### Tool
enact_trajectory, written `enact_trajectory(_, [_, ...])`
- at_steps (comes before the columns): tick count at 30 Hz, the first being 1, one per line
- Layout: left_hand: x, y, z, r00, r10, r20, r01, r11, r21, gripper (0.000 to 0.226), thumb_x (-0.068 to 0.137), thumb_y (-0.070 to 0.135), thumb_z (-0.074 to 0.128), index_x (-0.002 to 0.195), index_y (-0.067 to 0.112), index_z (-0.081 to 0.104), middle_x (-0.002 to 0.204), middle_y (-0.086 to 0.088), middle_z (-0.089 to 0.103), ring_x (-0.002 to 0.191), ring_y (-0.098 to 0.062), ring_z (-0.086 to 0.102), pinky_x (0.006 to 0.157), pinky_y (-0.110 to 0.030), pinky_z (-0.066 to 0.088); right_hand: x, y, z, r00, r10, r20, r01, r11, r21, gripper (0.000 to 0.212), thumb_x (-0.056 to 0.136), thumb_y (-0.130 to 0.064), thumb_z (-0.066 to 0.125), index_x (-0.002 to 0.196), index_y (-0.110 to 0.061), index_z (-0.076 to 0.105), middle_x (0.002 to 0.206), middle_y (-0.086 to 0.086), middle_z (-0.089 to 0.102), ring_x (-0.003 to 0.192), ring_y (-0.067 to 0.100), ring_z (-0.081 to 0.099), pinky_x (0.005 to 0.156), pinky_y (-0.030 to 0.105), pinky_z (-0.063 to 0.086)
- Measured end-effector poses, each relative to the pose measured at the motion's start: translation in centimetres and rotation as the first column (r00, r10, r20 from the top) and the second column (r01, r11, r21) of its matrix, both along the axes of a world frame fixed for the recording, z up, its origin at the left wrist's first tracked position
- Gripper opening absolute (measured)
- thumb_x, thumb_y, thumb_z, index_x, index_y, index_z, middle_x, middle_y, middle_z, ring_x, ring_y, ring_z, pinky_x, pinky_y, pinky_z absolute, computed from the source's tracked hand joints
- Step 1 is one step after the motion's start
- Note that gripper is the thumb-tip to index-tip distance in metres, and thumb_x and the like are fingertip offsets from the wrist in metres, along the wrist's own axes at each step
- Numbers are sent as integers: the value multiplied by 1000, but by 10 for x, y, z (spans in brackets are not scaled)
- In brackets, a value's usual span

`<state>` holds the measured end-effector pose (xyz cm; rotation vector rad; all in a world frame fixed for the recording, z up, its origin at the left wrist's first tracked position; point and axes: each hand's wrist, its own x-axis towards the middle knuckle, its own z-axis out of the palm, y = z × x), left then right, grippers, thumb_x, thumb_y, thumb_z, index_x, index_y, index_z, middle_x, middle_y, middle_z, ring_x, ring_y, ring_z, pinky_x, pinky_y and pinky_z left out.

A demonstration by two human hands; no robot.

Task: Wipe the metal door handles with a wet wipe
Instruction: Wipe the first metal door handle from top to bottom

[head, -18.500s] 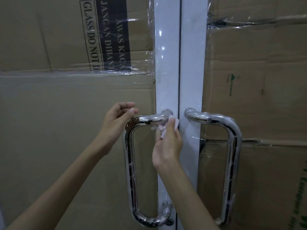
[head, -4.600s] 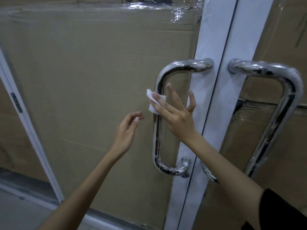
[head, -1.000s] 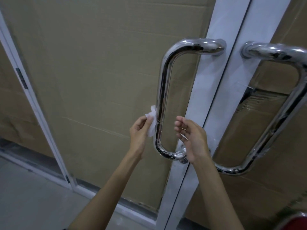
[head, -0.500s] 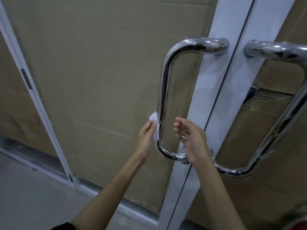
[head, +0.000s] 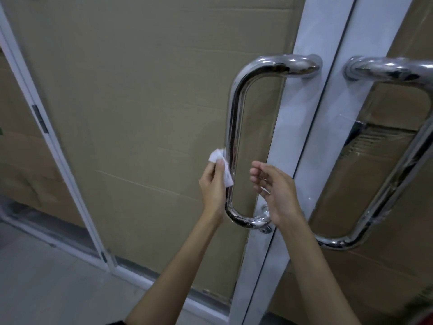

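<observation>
Two shiny U-shaped metal handles are fixed to a white-framed double door: the left handle [head: 233, 127] and the right handle [head: 384, 174]. My left hand [head: 214, 188] pinches a small white wet wipe [head: 221, 164] and holds it against the outer side of the left handle's upright bar, near its lower part. My right hand [head: 276, 193] hovers inside that handle's loop with relaxed, slightly bent fingers, holding nothing. It hides the handle's lower mount.
Brown cardboard [head: 140, 102] covers the glass behind both door panels. White door stiles [head: 311, 137] meet between the handles. A white side frame [head: 46, 141] with a hinge runs down the left. Grey floor [head: 46, 289] lies at lower left.
My left hand with the wipe has slid a little up the left handle's bar. The right hand stays inside the loop. The view has shifted slightly.
</observation>
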<state>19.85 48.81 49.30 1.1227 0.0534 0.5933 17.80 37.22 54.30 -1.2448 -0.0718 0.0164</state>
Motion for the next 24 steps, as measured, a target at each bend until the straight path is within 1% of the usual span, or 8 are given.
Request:
enact_trajectory(2, [8, 9, 14, 985, -168, 25, 169, 986, -1, 29, 99, 33, 45, 112, 13, 62, 102, -1, 69, 90, -10, 66, 79, -21, 53, 0, 3, -1, 1000, 27, 5, -26, 1000, -17, 20, 94, -13, 50, 100, -7, 69, 77, -1, 66, 68, 8, 59, 68, 21, 44])
enact_trajectory(4, [10, 26, 15, 930, -355, -95, 361, 930, 64, 25, 100, 36, 40, 97, 19, 59, 79, 4, 63, 65, -7, 57, 58, -19, 45, -1, 3, -2, 999, 53, 6, -53, 998, -34, 20, 94, -13, 50, 100, -8, 69, 78, -1, 67, 69, 8, 60, 68, 21, 45])
enact_trajectory(6, [13, 44, 10, 850, -456, -262, 492, 866, 89, 21, 99, 32, 40, 92, 24, 58, 77, 7, 60, 65, -5, 50, 60, -20, 38, -2, 0, -4, 998, 63, -1, -63, 997, -47, 21, 94, -13, 50, 101, -7, 69, 79, 0, 67, 70, 8, 60, 68, 21, 45])
enact_trajectory(8, [15, 54, 12, 818, -492, -297, 546, 827, 134, 19, 99, 28, 41, 100, 23, 59, 89, 5, 59, 75, -5, 51, 70, -21, 39, -2, -6, -8, 999, 47, -19, -48, 997, -58, 22, 94, -13, 50, 104, -5, 68, 81, 0, 67, 71, 9, 60, 69, 22, 45])
enact_trajectory(14, [4, 14, 37, 968, -234, 87, 214, 958, 188, 33, 101, 22, 41, 127, 9, 54, 121, -6, 64, 100, -10, 58, 84, -19, 48, 2, -8, -13, 998, 19, -57, -23, 998, -66, 21, 93, -14, 52, 102, -7, 69, 80, -1, 67, 69, 8, 59, 68, 22, 44])
enact_trajectory(17, [-1, 12, 5, 986, -164, -1, 158, 950, 270, 35, 100, 28, 41, 120, 2, 55, 106, -1, 68, 88, -4, 53, 81, -21, 43, 1, -2, -14, 997, 60, -47, -64, 996, -67, 20, 94, -13, 50, 97, -10, 69, 79, -2, 68, 67, 7, 60, 67, 21, 44])
enact_trajectory(21, [-5, 30, -9, 925, -285, -252, 347, 903, 254, 29, 102, 34, 32, 114, 27, 57, 97, 6, 63, 89, -8, 57, 73, -15, 48, 1, 0, -14, 996, 80, -35, -83, 994, -69, 20, 95, -13, 50, 98, -10, 69, 80, -2, 68, 70, 8, 61, 68, 21, 45])
enact_trajectory(24, [3, 30, 19, 964, -236, -124, 262, 924, 279, 24, 101, 31, 36, 105, 23, 59, 101, -2, 60, 88, -12, 53, 70, -19, 45, 0, 1, -12, 996, 83, -28, -84, 995, -62, 21, 95, -13, 49, 100, -9, 69, 80, -2, 68, 70, 8, 60, 68, 21, 45])
